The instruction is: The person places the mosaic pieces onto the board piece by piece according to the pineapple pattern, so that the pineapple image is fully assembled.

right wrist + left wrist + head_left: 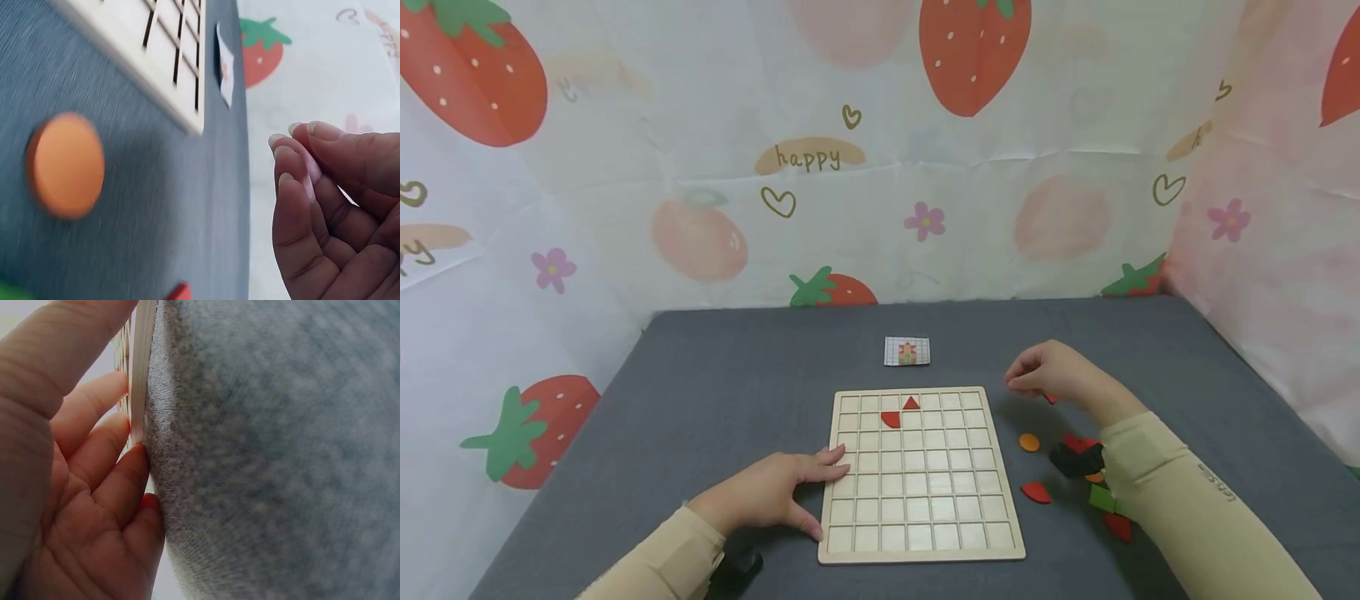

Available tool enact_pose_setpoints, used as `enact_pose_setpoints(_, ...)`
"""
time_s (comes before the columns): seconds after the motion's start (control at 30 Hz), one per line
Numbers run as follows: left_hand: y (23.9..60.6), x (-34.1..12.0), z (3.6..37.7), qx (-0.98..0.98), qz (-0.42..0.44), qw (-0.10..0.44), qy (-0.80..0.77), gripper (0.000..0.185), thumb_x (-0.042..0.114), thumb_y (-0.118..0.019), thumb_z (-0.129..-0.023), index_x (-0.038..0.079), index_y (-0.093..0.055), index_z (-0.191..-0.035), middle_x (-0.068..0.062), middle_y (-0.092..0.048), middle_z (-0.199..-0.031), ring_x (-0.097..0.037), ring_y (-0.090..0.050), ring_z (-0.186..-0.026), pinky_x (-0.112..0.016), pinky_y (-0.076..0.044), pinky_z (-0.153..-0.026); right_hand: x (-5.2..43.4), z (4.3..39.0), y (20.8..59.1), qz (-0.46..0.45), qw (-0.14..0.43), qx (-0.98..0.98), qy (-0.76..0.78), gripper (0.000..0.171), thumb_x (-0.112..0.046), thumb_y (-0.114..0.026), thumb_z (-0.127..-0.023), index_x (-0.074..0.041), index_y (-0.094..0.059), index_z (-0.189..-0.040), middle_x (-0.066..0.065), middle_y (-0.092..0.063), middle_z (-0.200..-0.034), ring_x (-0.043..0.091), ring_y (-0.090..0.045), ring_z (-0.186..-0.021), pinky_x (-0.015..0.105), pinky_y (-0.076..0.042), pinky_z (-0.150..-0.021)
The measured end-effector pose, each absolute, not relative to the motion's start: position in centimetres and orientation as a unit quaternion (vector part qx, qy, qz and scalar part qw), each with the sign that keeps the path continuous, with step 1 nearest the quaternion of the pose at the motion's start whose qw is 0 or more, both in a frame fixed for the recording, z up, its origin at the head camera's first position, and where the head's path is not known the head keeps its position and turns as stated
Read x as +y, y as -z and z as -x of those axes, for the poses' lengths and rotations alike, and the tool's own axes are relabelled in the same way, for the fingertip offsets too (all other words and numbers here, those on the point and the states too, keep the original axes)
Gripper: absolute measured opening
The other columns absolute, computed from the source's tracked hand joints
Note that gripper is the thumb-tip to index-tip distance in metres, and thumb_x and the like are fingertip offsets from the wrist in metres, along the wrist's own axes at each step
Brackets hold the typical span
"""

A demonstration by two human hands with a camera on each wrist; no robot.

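Note:
A wooden grid board (922,560) lies flat on the grey cloth. A red triangle (912,403) and a red quarter-circle piece (891,419) sit in cells near its far edge. My left hand (775,492) rests against the board's left side, thumb spread away from the fingers. In the left wrist view, fingertips (119,425) touch the board's pale rim (139,394). Beyond the board's far right corner, my right hand (1056,375) is raised over the cloth. Its thumb and curled fingers (294,219) meet at the tips, and no piece shows between them.
A small card with a printed pattern (907,352) lies behind the board. At its right are an orange disc (1029,442), a red quarter piece (1036,492), a green block (1102,498) and several other pieces, partly hidden by the right forearm. A strawberry-print curtain (970,267) stands behind.

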State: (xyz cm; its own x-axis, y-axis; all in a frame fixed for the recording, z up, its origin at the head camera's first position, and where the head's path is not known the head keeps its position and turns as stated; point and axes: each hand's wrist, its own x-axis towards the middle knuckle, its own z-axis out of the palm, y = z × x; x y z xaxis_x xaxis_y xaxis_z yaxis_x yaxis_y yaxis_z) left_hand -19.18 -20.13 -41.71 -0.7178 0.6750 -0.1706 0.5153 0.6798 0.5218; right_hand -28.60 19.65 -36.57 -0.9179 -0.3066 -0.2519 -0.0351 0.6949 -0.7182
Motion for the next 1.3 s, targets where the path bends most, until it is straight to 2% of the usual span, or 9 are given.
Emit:
enact_pose_setpoints(0.07,41.6,-20.1,19.1,0.899,-0.332,0.177,-0.225,0.087,0.054,-0.068,-0.055,0.025,-0.038,-0.131,0.008,-0.027,-0.139,-0.011,-0.028,-0.124,-0.035,-0.031,-0.095,20.4,28.5,36.7,0.091,0.176,0.904,0.380,0.021,-0.022,-0.064,-0.079,-0.007,-0.066,-0.094,0.013,-0.062,-0.085,0.028,-0.054,-0.075,0.040,-0.044,-0.064)
enact_pose_setpoints(0.27,41.5,-20.1,19.1,0.897,-0.339,0.176,-0.223,0.087,0.053,-0.068,-0.056,0.024,-0.037,-0.132,0.006,-0.026,-0.139,-0.012,-0.029,-0.124,-0.036,-0.031,-0.095,22.4,28.0,37.3,0.092,0.179,0.910,0.362,0.021,-0.022,-0.064,-0.078,-0.006,-0.067,-0.092,0.009,-0.063,-0.085,0.019,-0.055,-0.074,0.037,-0.046,-0.069)
enact_pose_setpoints(0.47,41.7,-20.2,19.2,0.897,-0.333,0.180,-0.226,0.088,0.055,-0.067,-0.055,0.025,-0.036,-0.132,0.008,-0.025,-0.139,-0.011,-0.027,-0.124,-0.036,-0.030,-0.095,24.3,27.0,37.7,0.099,0.179,0.915,0.348,0.018,-0.021,-0.065,-0.078,-0.007,-0.068,-0.089,0.005,-0.062,-0.091,0.016,-0.056,-0.078,0.033,-0.047,-0.068)
enact_pose_setpoints(0.93,41.7,-20.2,19.2,0.897,-0.333,0.177,-0.230,0.087,0.054,-0.068,-0.055,0.025,-0.037,-0.132,0.007,-0.026,-0.139,-0.011,-0.028,-0.124,-0.035,-0.030,-0.096,28.7,24.2,38.5,0.099,0.204,0.910,0.346,0.019,-0.022,-0.065,-0.077,-0.008,-0.067,-0.089,0.004,-0.063,-0.088,0.016,-0.057,-0.077,0.032,-0.047,-0.067)
enact_pose_setpoints(1.17,41.5,-20.2,19.0,0.895,-0.339,0.175,-0.232,0.087,0.053,-0.068,-0.056,0.023,-0.037,-0.132,0.005,-0.027,-0.139,-0.013,-0.029,-0.124,-0.036,-0.031,-0.095,30.7,23.7,39.2,0.115,0.244,0.898,0.349,0.021,-0.019,-0.066,-0.076,-0.003,-0.064,-0.090,0.005,-0.062,-0.086,0.018,-0.055,-0.073,0.030,-0.046,-0.065)
enact_pose_setpoints(1.3,41.5,-20.2,19.0,0.895,-0.339,0.177,-0.231,0.087,0.054,-0.067,-0.056,0.024,-0.037,-0.132,0.006,-0.026,-0.139,-0.013,-0.029,-0.124,-0.036,-0.031,-0.095,31.4,23.6,39.7,0.105,0.271,0.885,0.364,0.023,-0.017,-0.067,-0.074,0.000,-0.061,-0.090,0.005,-0.059,-0.078,0.017,-0.052,-0.068,0.031,-0.046,-0.061)
